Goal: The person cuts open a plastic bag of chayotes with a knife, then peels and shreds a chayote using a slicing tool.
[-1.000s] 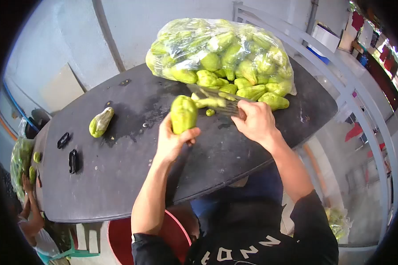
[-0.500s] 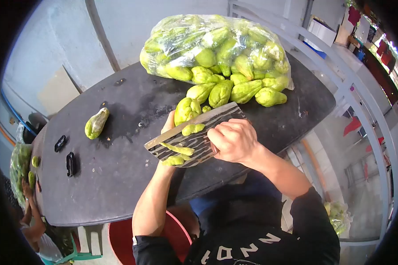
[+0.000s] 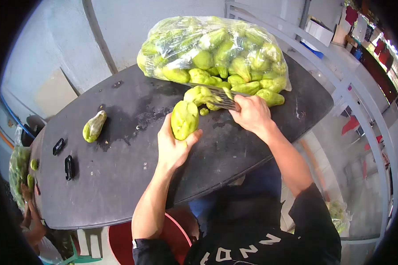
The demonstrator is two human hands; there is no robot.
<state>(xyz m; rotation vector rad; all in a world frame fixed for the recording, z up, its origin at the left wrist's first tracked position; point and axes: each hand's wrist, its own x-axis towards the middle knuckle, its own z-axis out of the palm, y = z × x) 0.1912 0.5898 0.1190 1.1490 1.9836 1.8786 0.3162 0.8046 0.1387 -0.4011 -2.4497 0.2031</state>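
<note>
My left hand (image 3: 176, 143) holds a pale green chayote (image 3: 185, 120) upright between thumb and fingers, over the dark table. Its surface has cut facets. My right hand (image 3: 253, 113) is closed on the handle of a wide knife (image 3: 225, 100), whose dark-streaked blade points left, past the top of the chayote. Bits of green lie against the blade. Behind it, a clear plastic bag (image 3: 208, 42) full of chayotes lies open toward me, with several chayotes at its mouth. A small green piece (image 3: 204, 111) rests on the table near the blade.
One chayote with a whitish end (image 3: 94, 126) lies on the table (image 3: 106, 190) at the left, near two black objects (image 3: 69, 168). A red tub (image 3: 119, 240) stands below the edge. Another person's hand (image 3: 26, 193) is at the far left by a bag. Metal railing (image 3: 362, 95) runs along the right.
Half a second ago the blade lay low across the front of my left hand; now it is up and back to the right, beyond the chayote. The view has shifted slightly.
</note>
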